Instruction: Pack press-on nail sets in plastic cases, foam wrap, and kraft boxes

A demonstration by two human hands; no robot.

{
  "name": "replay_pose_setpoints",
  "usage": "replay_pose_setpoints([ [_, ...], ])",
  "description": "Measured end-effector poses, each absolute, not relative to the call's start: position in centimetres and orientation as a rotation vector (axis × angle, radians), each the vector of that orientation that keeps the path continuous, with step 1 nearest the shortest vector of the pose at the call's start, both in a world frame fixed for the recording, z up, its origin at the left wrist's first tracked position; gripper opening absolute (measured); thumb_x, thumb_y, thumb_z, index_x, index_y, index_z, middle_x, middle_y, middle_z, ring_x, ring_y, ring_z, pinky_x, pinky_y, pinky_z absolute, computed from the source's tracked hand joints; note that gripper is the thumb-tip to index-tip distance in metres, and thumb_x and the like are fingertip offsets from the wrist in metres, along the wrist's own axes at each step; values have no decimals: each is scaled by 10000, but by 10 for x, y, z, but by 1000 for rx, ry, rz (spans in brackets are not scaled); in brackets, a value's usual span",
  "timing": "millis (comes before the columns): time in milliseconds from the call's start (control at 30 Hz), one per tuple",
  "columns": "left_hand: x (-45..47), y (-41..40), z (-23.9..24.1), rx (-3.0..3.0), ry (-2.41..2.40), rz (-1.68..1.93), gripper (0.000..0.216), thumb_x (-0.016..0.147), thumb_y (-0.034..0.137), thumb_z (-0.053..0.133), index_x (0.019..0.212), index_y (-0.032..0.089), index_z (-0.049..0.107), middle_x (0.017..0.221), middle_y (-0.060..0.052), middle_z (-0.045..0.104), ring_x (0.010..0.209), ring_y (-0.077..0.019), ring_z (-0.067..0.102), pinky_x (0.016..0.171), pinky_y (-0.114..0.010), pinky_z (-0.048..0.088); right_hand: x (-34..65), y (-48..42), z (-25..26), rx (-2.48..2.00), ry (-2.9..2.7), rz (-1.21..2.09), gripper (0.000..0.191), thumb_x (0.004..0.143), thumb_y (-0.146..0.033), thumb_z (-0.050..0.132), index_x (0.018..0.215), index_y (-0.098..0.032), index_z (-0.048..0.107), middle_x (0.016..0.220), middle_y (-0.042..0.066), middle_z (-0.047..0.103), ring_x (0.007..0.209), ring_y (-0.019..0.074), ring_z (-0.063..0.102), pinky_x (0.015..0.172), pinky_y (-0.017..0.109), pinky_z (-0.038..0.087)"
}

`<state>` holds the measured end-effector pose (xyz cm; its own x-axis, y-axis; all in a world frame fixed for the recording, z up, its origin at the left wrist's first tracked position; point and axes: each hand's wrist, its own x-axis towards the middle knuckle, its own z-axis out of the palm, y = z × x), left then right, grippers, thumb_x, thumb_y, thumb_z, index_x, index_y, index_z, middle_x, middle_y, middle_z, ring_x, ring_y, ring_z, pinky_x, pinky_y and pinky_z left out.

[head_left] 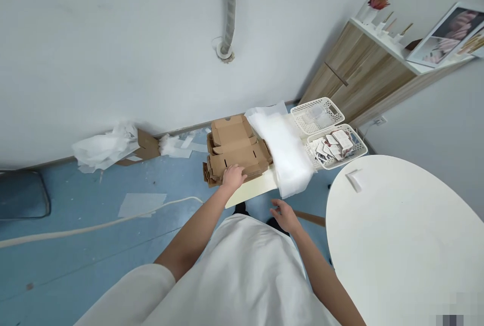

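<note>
Crumpled white wrapping [108,148] lies by the wall at far left; next, flat brown cardboard boxes [236,157] sit stacked on a pale surface [255,191], the left hand [233,177] on their near edge, whether pinching I cannot tell. Beside the stack lies white sheeting [285,149], the right hand [285,216] near its closer end, fingers loosely spread. Farther right are 2 white baskets [348,159] and a round table [401,230].

From my remote post, I see blue floor [75,253] left of the white table [401,235]; beyond the table stands a wood-fronted cabinet [372,68], and, farther left, a pale wall [124,53] with a pipe [229,8].
</note>
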<state>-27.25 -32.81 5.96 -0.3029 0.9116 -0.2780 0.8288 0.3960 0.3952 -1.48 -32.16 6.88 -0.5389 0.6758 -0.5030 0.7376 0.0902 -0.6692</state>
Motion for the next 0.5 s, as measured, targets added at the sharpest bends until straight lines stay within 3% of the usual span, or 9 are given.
replay_pose_setpoints([
  [233, -293, -322, 46, 1497, 2021, 353, 279, 752, 322, 555, 982, 182, 629, 1006, -71, 610, 925, -207, 557, 798, -288, 413, -33, -303, 75, 1488, 2294, -1389, 353, 766, -299, 493, 1106, -210, 519, 1061, 77, 580, 830, 166, 584, 743, 304, 463],
  [500, -296, -321, 44, 1654, 2109, 359, 311, 873, 206, 305, 819, 144, 605, 822, -89, 587, 800, -193, 549, 747, -310, 416, -81, -251, 81, 1636, 2276, -1717, 354, 757, -371, 494, 1045, -172, 544, 987, 79, 618, 827, 158, 592, 755, 303, 471],
])
